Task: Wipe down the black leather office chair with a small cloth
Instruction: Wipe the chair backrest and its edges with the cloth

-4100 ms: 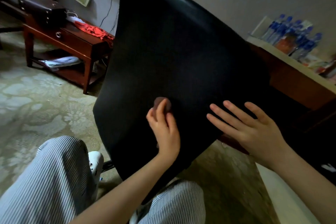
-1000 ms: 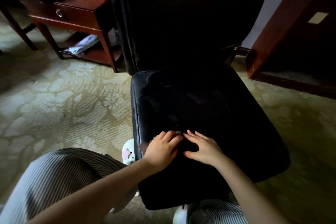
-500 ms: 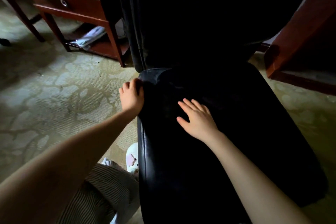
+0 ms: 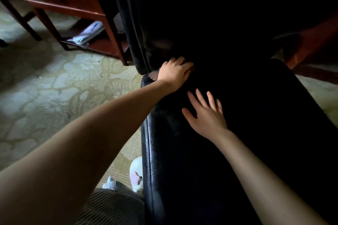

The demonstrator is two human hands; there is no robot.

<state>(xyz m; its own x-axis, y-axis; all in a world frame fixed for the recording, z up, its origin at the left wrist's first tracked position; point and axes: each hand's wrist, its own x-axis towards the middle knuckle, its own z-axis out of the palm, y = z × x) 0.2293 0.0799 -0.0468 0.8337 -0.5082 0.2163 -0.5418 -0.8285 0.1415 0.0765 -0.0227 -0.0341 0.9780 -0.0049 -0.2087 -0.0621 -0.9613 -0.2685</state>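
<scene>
The black leather office chair fills the middle and right of the view, its seat running toward me and its backrest rising dark behind. My left hand presses down at the back left corner of the seat, where seat meets backrest. A small brownish cloth peeks out from under that hand's palm. My right hand lies flat on the seat just nearer to me, fingers spread, holding nothing.
A dark wooden side table with a drawer and a lower shelf of papers stands at the upper left, close to the backrest. Patterned carpet covers the floor at left. My striped trouser leg and white slipper are beside the seat.
My left hand has slid with the cloth from the seat's left edge back and inward to the seat-backrest crease. My right hand stays flat on the seat; the view has moved closer.
</scene>
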